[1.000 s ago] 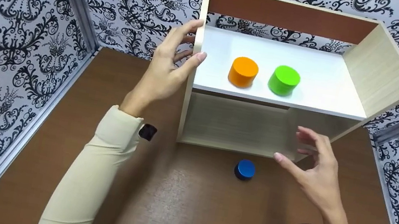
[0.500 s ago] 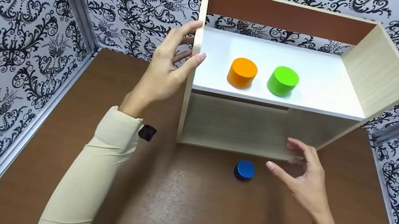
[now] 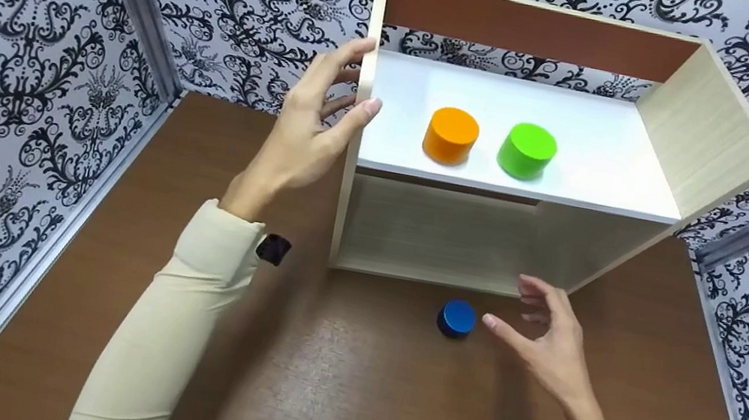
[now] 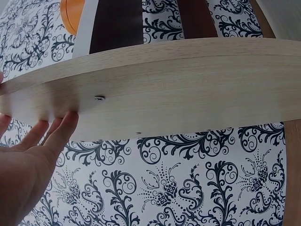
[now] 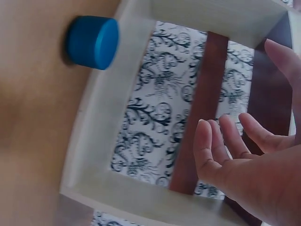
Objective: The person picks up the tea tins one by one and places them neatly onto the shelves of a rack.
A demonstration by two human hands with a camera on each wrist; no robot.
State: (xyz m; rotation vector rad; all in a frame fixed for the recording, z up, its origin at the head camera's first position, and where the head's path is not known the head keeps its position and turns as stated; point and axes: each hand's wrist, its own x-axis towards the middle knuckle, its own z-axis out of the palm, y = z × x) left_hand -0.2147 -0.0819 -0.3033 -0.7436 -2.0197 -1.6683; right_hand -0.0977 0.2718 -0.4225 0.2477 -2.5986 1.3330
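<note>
Hands (image 3: 302,126) (image 3: 553,350) apart, left farther forward

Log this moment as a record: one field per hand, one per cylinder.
left hand: holds the front edge of the shelf's left panel
right hand: holds nothing; thumb near blue, not touching
blue: on the table, in front of the shelf
orange: on the white board, left of green
green: on the same board

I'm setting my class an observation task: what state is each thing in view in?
Orange cylinder, upright on the white shelf.
Green cylinder, upright on the same shelf.
Blue cylinder, upright on the table, untouched.
Shelf unit, upright.
Left hand, gripping the shelf unit's left side.
Right hand, holding nothing.
</note>
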